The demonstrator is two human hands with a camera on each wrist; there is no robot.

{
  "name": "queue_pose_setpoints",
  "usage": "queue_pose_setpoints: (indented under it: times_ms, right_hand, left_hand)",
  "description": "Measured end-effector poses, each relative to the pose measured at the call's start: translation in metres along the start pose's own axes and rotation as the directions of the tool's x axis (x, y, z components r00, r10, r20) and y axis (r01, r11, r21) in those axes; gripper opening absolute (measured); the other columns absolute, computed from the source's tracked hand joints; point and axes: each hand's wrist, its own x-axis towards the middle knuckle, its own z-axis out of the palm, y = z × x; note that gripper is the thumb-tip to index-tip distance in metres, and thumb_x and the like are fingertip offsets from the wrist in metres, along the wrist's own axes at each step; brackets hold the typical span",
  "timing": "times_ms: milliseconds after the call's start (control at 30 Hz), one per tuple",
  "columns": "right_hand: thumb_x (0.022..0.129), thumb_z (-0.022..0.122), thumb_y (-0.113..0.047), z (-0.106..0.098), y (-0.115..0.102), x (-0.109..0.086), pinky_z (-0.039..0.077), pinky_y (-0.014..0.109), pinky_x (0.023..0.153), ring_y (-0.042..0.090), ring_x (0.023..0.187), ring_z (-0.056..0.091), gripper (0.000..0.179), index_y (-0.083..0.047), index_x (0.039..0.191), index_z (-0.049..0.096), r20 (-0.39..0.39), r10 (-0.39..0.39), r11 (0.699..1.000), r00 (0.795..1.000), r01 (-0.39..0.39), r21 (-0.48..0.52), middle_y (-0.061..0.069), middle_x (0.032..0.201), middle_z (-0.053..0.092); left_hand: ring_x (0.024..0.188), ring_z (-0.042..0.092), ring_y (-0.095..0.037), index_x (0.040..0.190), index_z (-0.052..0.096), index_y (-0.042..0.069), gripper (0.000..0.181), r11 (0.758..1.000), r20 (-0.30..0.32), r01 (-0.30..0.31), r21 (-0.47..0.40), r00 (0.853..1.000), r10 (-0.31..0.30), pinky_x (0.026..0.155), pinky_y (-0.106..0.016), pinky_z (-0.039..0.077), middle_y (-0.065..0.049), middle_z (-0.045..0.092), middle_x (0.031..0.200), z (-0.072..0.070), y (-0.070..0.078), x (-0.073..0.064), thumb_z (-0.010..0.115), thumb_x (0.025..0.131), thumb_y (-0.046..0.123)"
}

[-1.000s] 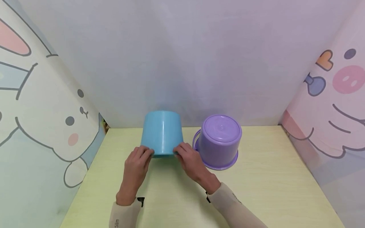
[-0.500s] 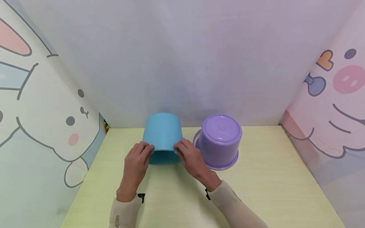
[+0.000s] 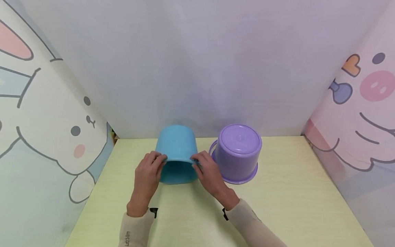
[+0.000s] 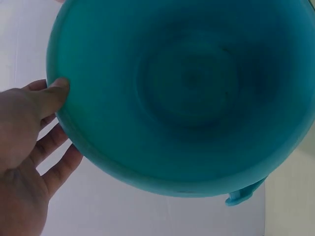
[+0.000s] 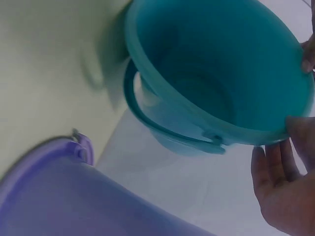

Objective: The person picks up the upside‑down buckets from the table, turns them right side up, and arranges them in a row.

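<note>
A light blue bucket (image 3: 176, 142) tilts with its mouth towards me, so its hollow inside shows. My left hand (image 3: 148, 173) pinches the upper rim on the left; in the left wrist view the thumb lies over the rim and the fingers are behind the wall. On the right side of the same rim, my right hand (image 3: 211, 175) pinches with thumb and fingers. The bucket's blue handle (image 5: 133, 105) hangs along its outer side in the right wrist view. Just right of my right hand, a purple bucket (image 3: 236, 164) stands upside down.
Both buckets are on a pale wooden table (image 3: 293, 192). Close behind them rises a plain whitish back wall (image 3: 197, 68). Side panels carry a cartoon rabbit (image 3: 52, 113) on the left and a cartoon pig (image 3: 370, 103) on the right. The purple bucket's handle (image 3: 212, 148) sticks out towards the blue bucket.
The blue bucket has tipped back: its near rim has risen and its base has dropped, opening its inside to view. Both hands have lifted slightly with the rim. The purple bucket has stayed put.
</note>
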Motion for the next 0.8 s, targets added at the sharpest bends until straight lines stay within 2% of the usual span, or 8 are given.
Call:
queue_pose_setpoints:
  times_ms: [100, 200, 267, 367, 467, 600, 667, 800]
  right_hand:
    - [0.095, 0.078, -0.001, 0.007, 0.005, -0.014, 0.059, 0.043, 0.094, 0.026, 0.112, 0.063, 0.037, -0.004, 0.129, 0.064, -0.049, 0.109, 0.993, 0.993, -0.107, 0.040, 0.011, 0.121, 0.062]
    - [0.093, 0.079, 0.000, 0.015, 0.010, -0.029, 0.056, 0.051, 0.100, 0.032, 0.120, 0.059, 0.050, 0.000, 0.138, 0.057, -0.090, 0.229, 0.970, 0.969, -0.219, 0.107, 0.016, 0.131, 0.058]
    - [0.093, 0.078, 0.001, 0.020, 0.012, -0.038, 0.054, 0.055, 0.102, 0.035, 0.122, 0.057, 0.056, 0.002, 0.142, 0.052, -0.106, 0.312, 0.940, 0.944, -0.291, 0.178, 0.019, 0.134, 0.055]
    - [0.093, 0.076, 0.002, 0.028, 0.016, -0.048, 0.053, 0.059, 0.102, 0.039, 0.121, 0.058, 0.061, 0.005, 0.145, 0.045, -0.085, 0.439, 0.867, 0.894, -0.398, 0.299, 0.024, 0.135, 0.053]
    - [0.095, 0.074, 0.001, 0.034, 0.019, -0.054, 0.055, 0.056, 0.100, 0.042, 0.119, 0.061, 0.060, 0.007, 0.146, 0.042, 0.003, 0.550, 0.765, 0.835, -0.506, 0.399, 0.026, 0.132, 0.054]
    - [0.096, 0.070, -0.003, 0.039, 0.022, -0.058, 0.060, 0.047, 0.093, 0.042, 0.116, 0.067, 0.051, 0.009, 0.139, 0.046, 0.161, 0.618, 0.639, 0.769, -0.611, 0.467, 0.026, 0.127, 0.060]
    - [0.096, 0.069, -0.004, 0.041, 0.023, -0.058, 0.061, 0.043, 0.089, 0.040, 0.113, 0.068, 0.045, 0.010, 0.135, 0.049, 0.226, 0.616, 0.604, 0.755, -0.636, 0.481, 0.026, 0.125, 0.062]
    - [0.099, 0.065, -0.002, 0.044, 0.022, -0.058, 0.060, 0.042, 0.087, 0.033, 0.106, 0.069, 0.035, 0.012, 0.128, 0.052, 0.297, 0.583, 0.574, 0.756, -0.642, 0.508, 0.027, 0.120, 0.065]
  left_hand:
    - [0.086, 0.061, -0.032, 0.103, 0.074, 0.001, 0.023, 1.000, -0.005, 0.005, 0.002, 1.000, -0.005, 0.067, -0.046, 0.061, -0.013, 0.062, 0.098, 0.000, -0.001, 0.000, 0.085, 0.083, -0.004]
    - [0.086, 0.061, -0.032, 0.103, 0.074, 0.001, 0.024, 1.000, -0.009, 0.007, 0.001, 1.000, -0.007, 0.067, -0.046, 0.061, -0.013, 0.063, 0.098, 0.000, -0.001, -0.001, 0.085, 0.082, -0.005]
    - [0.086, 0.061, -0.032, 0.102, 0.074, 0.001, 0.024, 1.000, -0.011, 0.008, 0.001, 1.000, -0.008, 0.067, -0.046, 0.061, -0.013, 0.063, 0.098, 0.000, -0.001, -0.001, 0.085, 0.082, -0.005]
    - [0.086, 0.061, -0.032, 0.102, 0.073, 0.000, 0.025, 1.000, -0.018, 0.008, -0.003, 1.000, -0.008, 0.068, -0.047, 0.061, -0.014, 0.062, 0.098, 0.000, -0.001, -0.001, 0.086, 0.081, -0.006]
    - [0.087, 0.061, -0.032, 0.102, 0.073, 0.001, 0.026, 1.000, -0.025, 0.008, -0.009, 1.000, -0.008, 0.068, -0.048, 0.061, -0.014, 0.062, 0.098, 0.000, -0.001, -0.001, 0.086, 0.080, -0.007]
    - [0.087, 0.062, -0.032, 0.102, 0.074, 0.001, 0.026, 1.000, -0.032, 0.015, -0.021, 0.999, -0.015, 0.068, -0.048, 0.061, -0.014, 0.063, 0.098, 0.001, -0.002, -0.002, 0.086, 0.080, -0.007]
    - [0.087, 0.062, -0.032, 0.102, 0.074, 0.001, 0.025, 0.999, -0.035, 0.020, -0.026, 0.999, -0.021, 0.068, -0.048, 0.061, -0.014, 0.063, 0.098, 0.001, -0.002, -0.002, 0.085, 0.081, -0.006]
    - [0.087, 0.062, -0.031, 0.102, 0.074, 0.001, 0.025, 0.999, -0.039, 0.030, -0.030, 0.999, -0.031, 0.068, -0.048, 0.061, -0.013, 0.063, 0.099, 0.002, -0.002, -0.003, 0.086, 0.081, -0.007]
